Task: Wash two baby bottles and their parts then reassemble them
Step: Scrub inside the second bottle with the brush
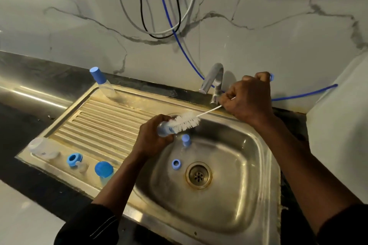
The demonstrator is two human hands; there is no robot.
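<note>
My left hand (152, 137) grips a small blue bottle part (164, 131) over the left rim of the sink (264, 165). My right hand (247, 98) grips the thin white handle of a bottle brush; its white bristles (185, 121) lie against the blue part. In the basin lie a blue ring (176, 164) and a blue-capped piece (186, 140). On the drainboard's front edge sit a clear bottle (40, 146), a blue collar with a clear teat (75, 160) and a blue cap (103, 168).
A blue-capped clear bottle (101, 83) stands at the drainboard's back corner. The chrome tap (214, 79) rises behind the sink, close to my right hand. Cables and a blue hose (179, 43) hang on the marble wall. The drain (198, 174) is in the basin's middle.
</note>
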